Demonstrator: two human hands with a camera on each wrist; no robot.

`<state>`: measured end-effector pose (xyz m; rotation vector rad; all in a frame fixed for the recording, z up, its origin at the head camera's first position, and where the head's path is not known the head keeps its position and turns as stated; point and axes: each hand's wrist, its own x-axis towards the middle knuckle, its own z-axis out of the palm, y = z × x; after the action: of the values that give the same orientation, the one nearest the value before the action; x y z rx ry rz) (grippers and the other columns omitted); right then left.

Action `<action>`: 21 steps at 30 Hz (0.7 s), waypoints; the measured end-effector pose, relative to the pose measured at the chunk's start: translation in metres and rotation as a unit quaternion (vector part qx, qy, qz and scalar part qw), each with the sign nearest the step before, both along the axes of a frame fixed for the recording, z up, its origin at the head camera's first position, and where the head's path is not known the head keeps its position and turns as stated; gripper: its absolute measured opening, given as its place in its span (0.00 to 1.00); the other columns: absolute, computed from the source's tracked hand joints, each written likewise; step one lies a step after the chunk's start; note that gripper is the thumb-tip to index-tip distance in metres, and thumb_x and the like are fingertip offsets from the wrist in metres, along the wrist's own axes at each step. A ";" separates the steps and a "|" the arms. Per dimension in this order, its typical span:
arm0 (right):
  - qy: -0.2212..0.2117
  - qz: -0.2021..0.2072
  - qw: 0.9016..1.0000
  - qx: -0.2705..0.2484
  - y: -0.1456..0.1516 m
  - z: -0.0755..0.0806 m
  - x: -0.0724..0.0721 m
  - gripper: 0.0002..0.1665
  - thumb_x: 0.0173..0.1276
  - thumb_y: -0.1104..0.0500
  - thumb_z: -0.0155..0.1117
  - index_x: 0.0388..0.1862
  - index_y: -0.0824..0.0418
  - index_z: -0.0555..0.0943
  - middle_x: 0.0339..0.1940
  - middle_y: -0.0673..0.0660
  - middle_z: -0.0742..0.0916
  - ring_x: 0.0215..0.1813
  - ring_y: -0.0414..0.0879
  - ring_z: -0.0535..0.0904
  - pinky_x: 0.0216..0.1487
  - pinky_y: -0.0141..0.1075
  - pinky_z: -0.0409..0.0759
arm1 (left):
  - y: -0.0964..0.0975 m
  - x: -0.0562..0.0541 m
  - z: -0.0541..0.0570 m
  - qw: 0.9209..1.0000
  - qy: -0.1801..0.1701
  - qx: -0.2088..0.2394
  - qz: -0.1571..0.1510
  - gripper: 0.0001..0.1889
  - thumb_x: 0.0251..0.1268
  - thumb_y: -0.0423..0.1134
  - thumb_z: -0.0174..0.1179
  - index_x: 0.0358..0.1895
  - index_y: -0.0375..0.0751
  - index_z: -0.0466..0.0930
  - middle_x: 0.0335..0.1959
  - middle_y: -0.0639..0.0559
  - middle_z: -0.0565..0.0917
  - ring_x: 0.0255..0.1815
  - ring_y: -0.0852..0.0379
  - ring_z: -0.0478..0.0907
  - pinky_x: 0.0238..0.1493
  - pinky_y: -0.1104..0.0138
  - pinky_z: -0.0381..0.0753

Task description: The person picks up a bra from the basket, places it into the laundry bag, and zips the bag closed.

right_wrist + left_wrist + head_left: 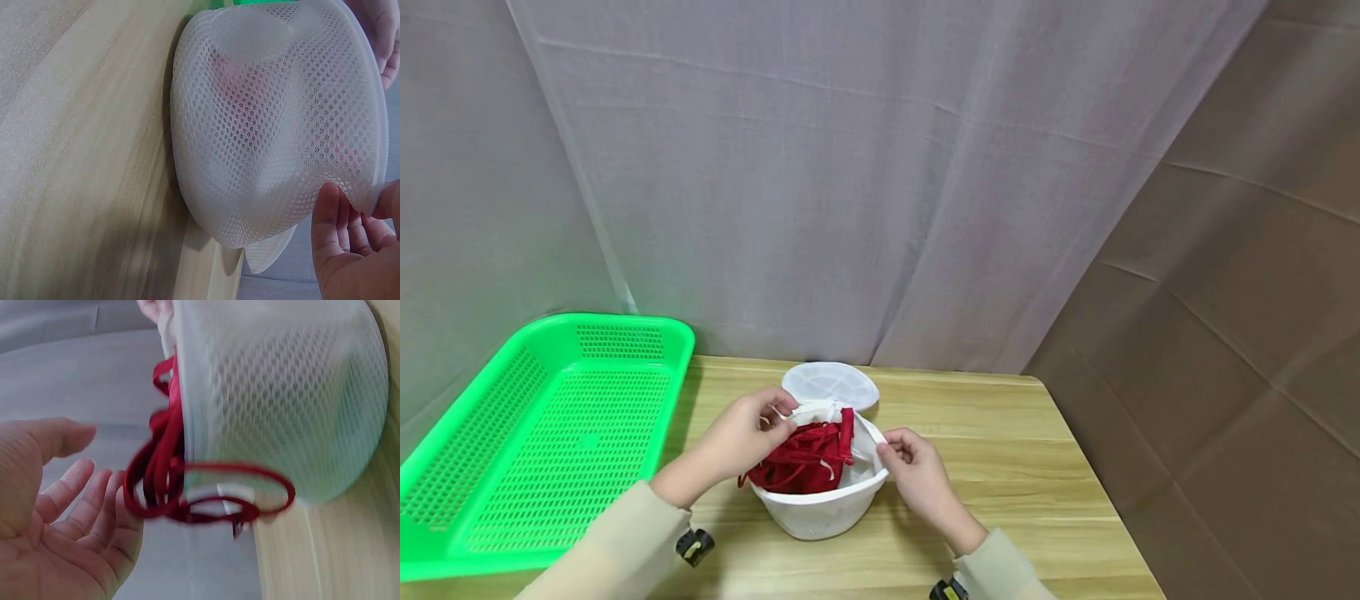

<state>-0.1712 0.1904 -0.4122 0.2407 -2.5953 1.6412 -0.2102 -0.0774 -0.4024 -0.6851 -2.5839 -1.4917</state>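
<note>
**Bag (pixel 820 518) with red cloth (pixel 801 467) inside, rim pinched by the right hand (pixel 917 475)**

A pale curtain (pixel 812 183) spans the back, with a brown sheet (pixel 1247 275) along the right side. Below them is the wood-grain table (pixel 1037 483). The green basket (pixel 587 442), slatted with small holes, takes up its left end.

The bag, white mesh with a zip along its rim, stands upright on the table, to the right of the basket and apart from it. Its mouth is open, and the round lid (pixel 827 385) lies back behind it. The red cloth sits bunched inside, mostly toward the left.

The left hand (pixel 745 437) is at the bag's left rim, its grip released: thumb and fingers stand apart, loosely bent, with nothing between them. Whether its fingers touch the cloth, I cannot tell. The right hand grasps the right rim between thumb and fingers.

Thin red straps (pixel 244 469) loop out over the left rim, close to the left fingers.
</note>
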 end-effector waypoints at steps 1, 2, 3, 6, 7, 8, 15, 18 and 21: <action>-0.001 0.000 1.000 0.000 0.000 0.000 0.000 0.07 0.69 0.69 0.60 0.42 0.73 0.80 0.33 0.64 0.83 0.31 0.46 0.76 0.30 0.26 0.74 | -0.004 0.000 0.000 1.000 -0.006 0.013 0.004 0.09 0.58 0.27 0.63 0.42 0.38 0.78 0.34 0.51 0.80 0.34 0.57 0.78 0.36 0.66 0.80; -0.001 0.001 1.000 0.000 0.000 0.000 0.000 0.07 0.69 0.69 0.60 0.42 0.73 0.80 0.33 0.64 0.83 0.31 0.46 0.76 0.30 0.26 0.74 | -0.008 0.000 0.001 1.000 -0.012 0.025 0.007 0.10 0.58 0.28 0.64 0.43 0.37 0.78 0.36 0.49 0.81 0.35 0.56 0.79 0.37 0.65 0.81; -0.002 0.002 1.000 0.000 0.000 0.000 0.000 0.08 0.69 0.69 0.59 0.42 0.73 0.80 0.33 0.64 0.83 0.31 0.46 0.76 0.29 0.26 0.74 | -0.013 0.000 0.001 0.999 -0.017 0.035 0.009 0.11 0.58 0.28 0.65 0.44 0.36 0.77 0.37 0.48 0.81 0.36 0.55 0.79 0.38 0.65 0.81; -0.003 0.003 1.000 -0.001 0.001 -0.001 0.000 0.08 0.69 0.69 0.59 0.43 0.74 0.80 0.33 0.64 0.83 0.31 0.46 0.75 0.29 0.26 0.73 | -0.024 0.001 -0.001 0.999 -0.025 0.046 0.016 0.13 0.58 0.29 0.66 0.46 0.35 0.77 0.41 0.44 0.80 0.39 0.53 0.79 0.40 0.64 0.81; -0.003 0.004 1.000 -0.001 0.001 -0.001 0.000 0.08 0.69 0.69 0.59 0.43 0.74 0.80 0.33 0.64 0.83 0.31 0.46 0.75 0.29 0.26 0.73 | -0.027 0.001 -0.002 0.998 -0.028 0.045 0.018 0.14 0.58 0.30 0.66 0.47 0.35 0.77 0.41 0.44 0.80 0.39 0.52 0.79 0.40 0.64 0.81; -0.003 0.004 1.000 -0.001 0.001 -0.001 0.000 0.08 0.69 0.69 0.59 0.43 0.74 0.80 0.33 0.64 0.83 0.31 0.46 0.75 0.29 0.26 0.73 | -0.030 0.002 -0.003 0.998 -0.033 0.043 0.022 0.14 0.58 0.30 0.66 0.47 0.35 0.77 0.42 0.44 0.80 0.40 0.52 0.79 0.39 0.64 0.81; -0.002 0.004 1.000 -0.003 0.002 -0.003 -0.001 0.08 0.69 0.69 0.59 0.43 0.74 0.80 0.33 0.64 0.83 0.31 0.45 0.76 0.29 0.26 0.74 | -0.045 0.004 -0.011 0.996 -0.070 0.045 0.037 0.17 0.57 0.35 0.68 0.50 0.37 0.77 0.45 0.46 0.80 0.43 0.51 0.80 0.37 0.66 0.81; -0.003 0.004 1.000 -0.001 0.002 -0.002 -0.001 0.08 0.69 0.69 0.59 0.43 0.74 0.80 0.33 0.64 0.83 0.31 0.45 0.76 0.29 0.26 0.74 | -0.050 0.005 -0.016 0.994 -0.086 0.048 0.035 0.20 0.57 0.37 0.69 0.51 0.36 0.76 0.47 0.45 0.80 0.44 0.50 0.80 0.38 0.67 0.81; -0.005 0.004 1.000 0.001 0.002 -0.002 0.000 0.08 0.69 0.69 0.59 0.43 0.74 0.80 0.33 0.64 0.83 0.31 0.45 0.76 0.29 0.26 0.74 | -0.054 0.006 -0.020 0.993 -0.100 0.050 0.030 0.22 0.57 0.39 0.70 0.52 0.34 0.76 0.49 0.44 0.80 0.45 0.50 0.80 0.39 0.66 0.81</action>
<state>-0.1715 0.1926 -0.4142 0.2434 -2.6071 1.6459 -0.2039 -0.1314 -0.4227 -0.4664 -2.6199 -1.7387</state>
